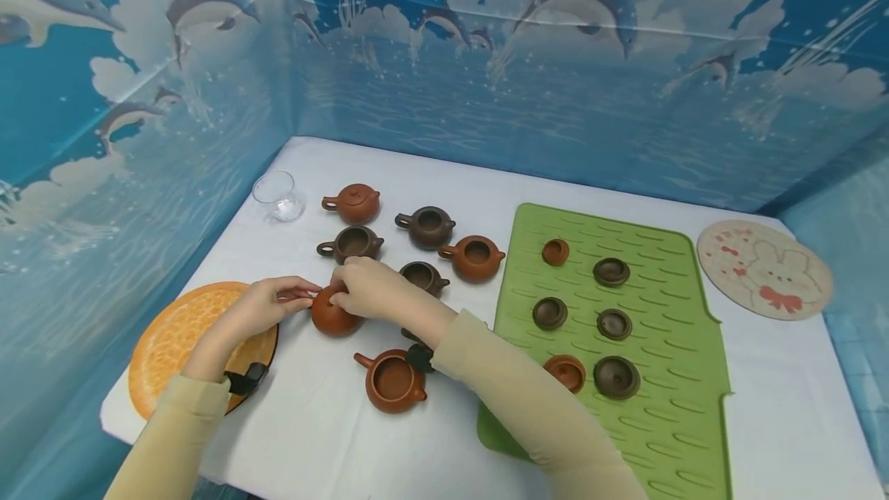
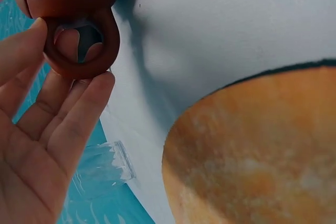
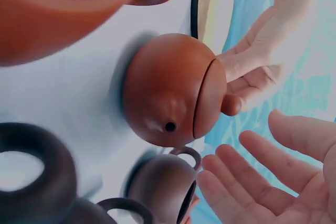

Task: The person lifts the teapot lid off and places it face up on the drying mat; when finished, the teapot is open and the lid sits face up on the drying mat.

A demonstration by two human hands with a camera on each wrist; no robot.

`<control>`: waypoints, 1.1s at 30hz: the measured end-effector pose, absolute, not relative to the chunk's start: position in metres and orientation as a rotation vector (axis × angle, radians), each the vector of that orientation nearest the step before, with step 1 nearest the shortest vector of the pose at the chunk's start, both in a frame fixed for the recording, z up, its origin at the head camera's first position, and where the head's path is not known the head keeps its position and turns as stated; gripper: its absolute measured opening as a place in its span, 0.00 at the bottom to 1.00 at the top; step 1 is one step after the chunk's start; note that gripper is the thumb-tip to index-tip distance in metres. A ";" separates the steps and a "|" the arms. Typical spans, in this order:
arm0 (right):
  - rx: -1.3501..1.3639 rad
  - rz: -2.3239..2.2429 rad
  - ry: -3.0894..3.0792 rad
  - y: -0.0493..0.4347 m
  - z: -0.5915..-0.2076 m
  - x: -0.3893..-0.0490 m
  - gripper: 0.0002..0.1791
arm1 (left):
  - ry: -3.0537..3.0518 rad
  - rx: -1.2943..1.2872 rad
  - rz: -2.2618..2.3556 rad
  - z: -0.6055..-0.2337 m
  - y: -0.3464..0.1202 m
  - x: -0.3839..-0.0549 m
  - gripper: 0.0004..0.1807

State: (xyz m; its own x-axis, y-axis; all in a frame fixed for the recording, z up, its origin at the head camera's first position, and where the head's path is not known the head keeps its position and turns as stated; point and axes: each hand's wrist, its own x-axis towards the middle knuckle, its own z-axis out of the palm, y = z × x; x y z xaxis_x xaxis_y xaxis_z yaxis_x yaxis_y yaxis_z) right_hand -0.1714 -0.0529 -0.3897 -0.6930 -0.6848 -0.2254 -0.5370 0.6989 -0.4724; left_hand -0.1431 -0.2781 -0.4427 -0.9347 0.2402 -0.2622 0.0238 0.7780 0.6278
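A reddish-brown clay teapot (image 1: 333, 320) stands on the white cloth, its lid (image 3: 211, 98) seated and topped by a round knob (image 3: 231, 104). My left hand (image 1: 267, 305) pinches the teapot's ring handle (image 2: 113, 43) between thumb and fingertips. Above the same pot is my right hand (image 1: 371, 288); in the right wrist view its fingers are spread and loosely bent, apart from the knob. Near the front lies a lidless red-brown teapot (image 1: 393, 381). A dark lidless teapot (image 1: 356, 243) sits just behind the hands, partly covered by the right one.
Several other teapots, including a lidded one (image 1: 356, 204), stand farther back. A green mat (image 1: 667, 315) at right bears several loose lids (image 1: 616, 376). An orange round placemat (image 1: 174, 338), a clear glass (image 1: 281, 199) and a rabbit-patterned placemat (image 1: 764, 268) lie around the edges.
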 end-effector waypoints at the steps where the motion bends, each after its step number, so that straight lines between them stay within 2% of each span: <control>1: -0.956 -0.518 2.522 -0.056 -0.390 -0.173 0.13 | 2.637 0.205 0.925 -0.442 -0.278 -0.144 0.12; 22: -0.989 -0.425 2.648 -0.075 -0.407 -0.171 0.12 | 2.616 0.192 0.941 -0.444 -0.279 -0.144 0.13; 33: -0.830 -0.733 2.589 -0.066 -0.402 -0.172 0.05 | 2.650 0.204 0.897 -0.442 -0.279 -0.143 0.14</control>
